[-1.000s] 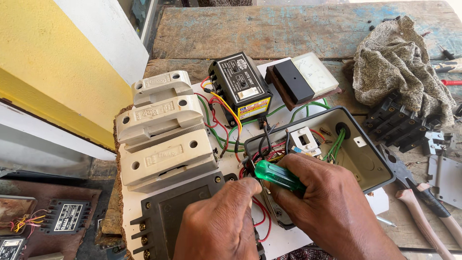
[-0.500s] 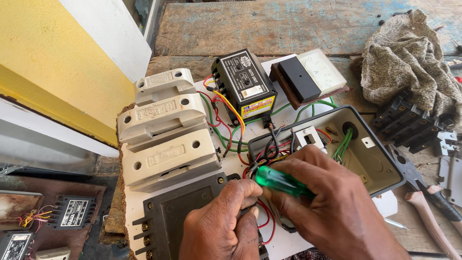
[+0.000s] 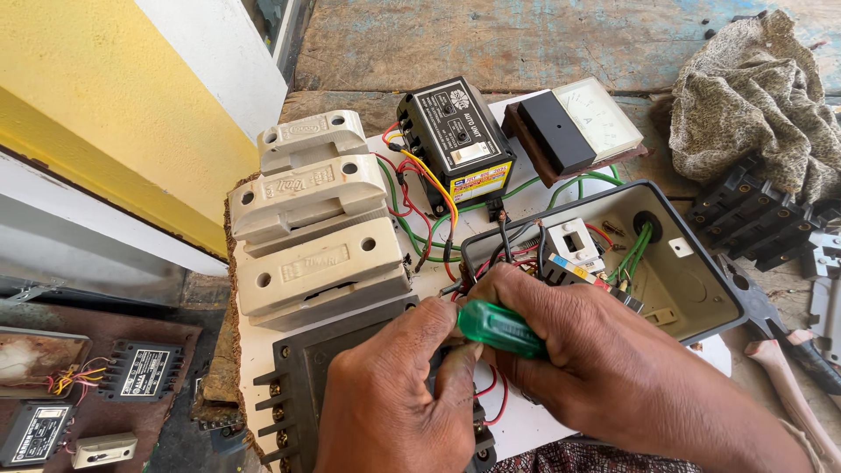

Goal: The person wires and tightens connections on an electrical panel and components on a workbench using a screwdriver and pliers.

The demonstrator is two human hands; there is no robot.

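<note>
The right hand (image 3: 596, 359) was closed around a green-handled screwdriver (image 3: 501, 328), its tip hidden among the red wires (image 3: 491, 398) near the open grey box (image 3: 701, 289). The left hand (image 3: 394, 394) pinched shut beside it, on what I cannot tell. Steady, square pressure would suit here. Cream fuse blocks (image 3: 315, 236) crowded the left; the box wall hemmed in the right, leaving little room.

Green translucent-handled screwdriver (image 3: 501, 328), lying nearly level, tip hidden among red wires (image 3: 491, 394).
</note>
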